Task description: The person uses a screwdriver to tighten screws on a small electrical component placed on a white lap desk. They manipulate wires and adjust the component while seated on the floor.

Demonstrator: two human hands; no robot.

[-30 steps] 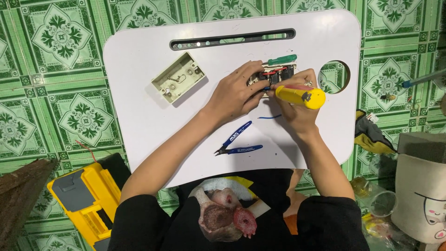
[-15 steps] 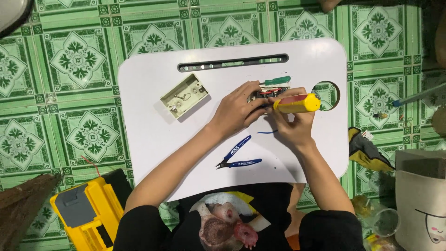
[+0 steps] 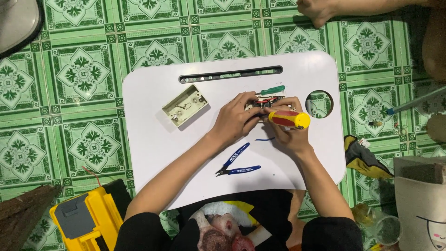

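Two hands bent over a small electrical part on a white lap tray.

The left hand has its fingers closed around a small white-and-red plastic switch module, pinning it to the smooth white plastic tray. The right hand is wrapped tight on a red-and-yellow-handled screwdriver, whose tip is hidden between both sets of fingertips. With the tip so close to the left fingers, a slip off a screw head could jab them or skid the module across the slick surface. Just beyond the fingertips lies a slim green-handled screwdriver; toward the wrists sit blue-handled flush cutters; left of the left hand rests a cream rectangular plastic back box.
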